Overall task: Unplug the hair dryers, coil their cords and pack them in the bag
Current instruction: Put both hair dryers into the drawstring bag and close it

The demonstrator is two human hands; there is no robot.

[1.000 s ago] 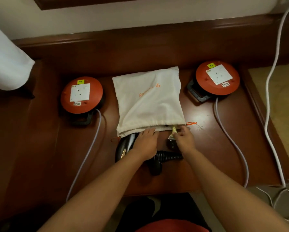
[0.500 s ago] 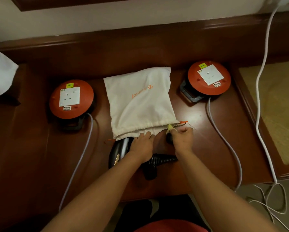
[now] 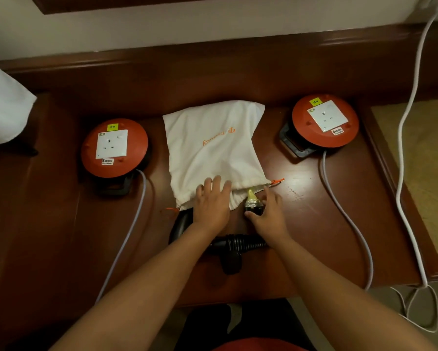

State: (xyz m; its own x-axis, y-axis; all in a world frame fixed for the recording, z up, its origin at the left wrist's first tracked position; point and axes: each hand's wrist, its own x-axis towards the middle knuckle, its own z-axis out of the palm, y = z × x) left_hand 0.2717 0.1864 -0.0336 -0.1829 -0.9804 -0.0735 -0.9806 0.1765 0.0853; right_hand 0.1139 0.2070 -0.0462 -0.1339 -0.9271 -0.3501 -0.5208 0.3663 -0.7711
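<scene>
One head-worn view — looking steeply down, close over the wooden desk (image 3: 314, 219) toward the wall.

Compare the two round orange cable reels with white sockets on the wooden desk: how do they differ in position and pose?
The left orange cable reel sits nearer the person, its black handle pointing toward them. The right orange cable reel sits farther back, its black handle pointing left toward the white drawstring bag. The left reel's socket plate looks almost square-on; the right one's is turned. Both have empty sockets, yellow tags and trailing grey cords.

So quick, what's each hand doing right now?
Left hand: open, fingers flat on the white bag.
Right hand: holding a black plug at the bag's mouth.
</scene>
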